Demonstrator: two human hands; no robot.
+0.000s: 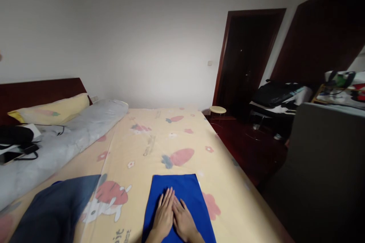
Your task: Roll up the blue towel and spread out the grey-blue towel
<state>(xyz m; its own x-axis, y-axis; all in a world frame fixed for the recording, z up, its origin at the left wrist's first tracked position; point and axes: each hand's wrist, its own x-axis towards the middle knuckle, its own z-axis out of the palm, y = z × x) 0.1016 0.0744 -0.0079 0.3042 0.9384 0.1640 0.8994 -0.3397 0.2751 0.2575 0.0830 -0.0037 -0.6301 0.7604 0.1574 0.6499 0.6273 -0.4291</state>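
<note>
Hands (164,212) together, palms down, on vivid blue cloth (195,202), smooth, plain, straight-edged

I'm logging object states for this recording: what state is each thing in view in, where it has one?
Blue cloth: lying flat on the bed
Left hand: palm down on the blue cloth
Right hand: palm down beside it, on the same cloth
Dark blue cloth: spread out, surface uneven
Grey bedding: bunched lengthwise
Pillow: lying by the headboard
Stool: upright
Door: too dark to tell
</note>
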